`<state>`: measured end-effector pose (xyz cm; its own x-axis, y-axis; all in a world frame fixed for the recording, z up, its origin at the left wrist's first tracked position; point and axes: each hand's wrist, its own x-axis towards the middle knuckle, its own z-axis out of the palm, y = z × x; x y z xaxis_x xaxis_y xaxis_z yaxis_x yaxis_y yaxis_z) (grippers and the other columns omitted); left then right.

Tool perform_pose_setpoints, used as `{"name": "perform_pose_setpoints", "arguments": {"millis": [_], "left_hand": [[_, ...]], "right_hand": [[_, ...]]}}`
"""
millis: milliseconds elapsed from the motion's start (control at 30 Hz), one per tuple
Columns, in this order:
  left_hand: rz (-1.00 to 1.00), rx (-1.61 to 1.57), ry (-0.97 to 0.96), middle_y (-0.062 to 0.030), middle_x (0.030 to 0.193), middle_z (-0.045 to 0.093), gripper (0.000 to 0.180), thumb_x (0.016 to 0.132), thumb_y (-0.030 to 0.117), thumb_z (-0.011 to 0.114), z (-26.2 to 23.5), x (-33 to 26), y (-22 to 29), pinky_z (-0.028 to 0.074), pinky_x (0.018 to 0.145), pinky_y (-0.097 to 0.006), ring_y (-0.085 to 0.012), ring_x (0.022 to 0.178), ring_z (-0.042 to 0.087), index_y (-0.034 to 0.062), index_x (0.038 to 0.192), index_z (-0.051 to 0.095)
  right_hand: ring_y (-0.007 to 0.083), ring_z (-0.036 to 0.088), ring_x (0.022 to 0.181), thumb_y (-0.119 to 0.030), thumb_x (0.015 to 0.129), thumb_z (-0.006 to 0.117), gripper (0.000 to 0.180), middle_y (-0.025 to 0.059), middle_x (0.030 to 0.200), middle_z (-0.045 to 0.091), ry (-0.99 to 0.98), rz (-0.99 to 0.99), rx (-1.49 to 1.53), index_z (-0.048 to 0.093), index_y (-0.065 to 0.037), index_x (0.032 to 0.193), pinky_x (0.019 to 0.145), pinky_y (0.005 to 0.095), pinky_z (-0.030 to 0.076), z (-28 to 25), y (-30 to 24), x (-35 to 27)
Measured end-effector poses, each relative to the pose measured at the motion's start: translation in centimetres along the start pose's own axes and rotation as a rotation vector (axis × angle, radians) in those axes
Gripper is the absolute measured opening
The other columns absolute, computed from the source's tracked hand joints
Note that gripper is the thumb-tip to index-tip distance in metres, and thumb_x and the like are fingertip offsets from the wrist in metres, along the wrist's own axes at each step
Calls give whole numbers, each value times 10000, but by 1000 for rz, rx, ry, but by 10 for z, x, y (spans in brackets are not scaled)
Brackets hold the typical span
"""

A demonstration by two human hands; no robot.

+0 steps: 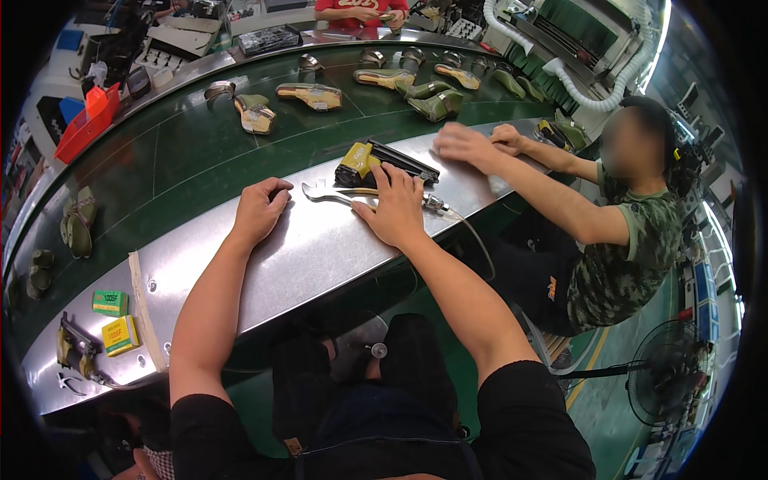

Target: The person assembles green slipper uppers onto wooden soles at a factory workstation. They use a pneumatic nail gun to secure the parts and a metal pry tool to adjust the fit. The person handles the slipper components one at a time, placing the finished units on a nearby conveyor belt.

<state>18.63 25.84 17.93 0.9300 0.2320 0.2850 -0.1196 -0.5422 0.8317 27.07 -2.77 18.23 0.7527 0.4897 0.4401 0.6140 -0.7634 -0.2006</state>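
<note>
My left hand [260,212] rests on the metal ledge [280,272] with its fingers curled in loosely, and nothing shows in it. To its right lies a pair of pincers [318,192] with silver jaws pointing left. My right hand [396,208] lies over the pincers' handles, its fingers stretched out and apart. Those fingertips reach the side of a yellow and black staple gun [360,164], which lies on the ledge just beyond. A metal air fitting [434,203] with a hose is beside the right hand.
Beyond the ledge runs a green conveyor [192,152] carrying several shoe lasts, some with green uppers [438,104]. A co-worker in a camouflage shirt [632,240] sits at right, arms over the ledge. Staple boxes [120,334] and another staple gun [76,348] lie at left.
</note>
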Motion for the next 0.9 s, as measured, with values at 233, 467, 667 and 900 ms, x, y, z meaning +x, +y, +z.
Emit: {"name": "perform_pose_setpoints", "arguments": {"millis": [233, 467, 667, 900], "left_hand": [[-8, -5, -2, -149, 968, 790, 240, 956, 126, 655, 1, 1, 0, 554, 814, -328, -211, 847, 720, -12, 1116, 769], [46, -13, 21, -61, 827, 732, 190, 978, 76, 644, 4, 1, -2, 508, 680, -279, -104, 730, 623, -26, 1092, 756], [-13, 11, -7, -138, 944, 787, 236, 956, 130, 658, 3, 3, 1, 550, 796, -323, -197, 826, 709, 0, 1116, 772], [-14, 18, -7, -140, 943, 785, 231, 957, 129, 657, 4, 3, 3, 547, 798, -325, -198, 831, 710, 3, 1113, 773]], "right_hand": [[358, 368, 1465, -505, 897, 763, 853, 169, 1545, 445, -11, 12, -7, 433, -84, 1562, 1246, 603, 161, -4, -1, 0], [359, 363, 1469, -505, 897, 760, 856, 168, 1546, 440, -14, 11, -6, 432, -73, 1559, 1248, 604, 157, -3, 1, 1], [359, 360, 1471, -501, 900, 757, 850, 169, 1546, 440, -17, 12, -2, 436, -74, 1561, 1250, 598, 158, -3, 3, 2], [360, 356, 1478, -501, 901, 756, 844, 171, 1548, 439, -18, 19, 4, 438, -81, 1561, 1257, 595, 151, -2, 5, 1]]}}
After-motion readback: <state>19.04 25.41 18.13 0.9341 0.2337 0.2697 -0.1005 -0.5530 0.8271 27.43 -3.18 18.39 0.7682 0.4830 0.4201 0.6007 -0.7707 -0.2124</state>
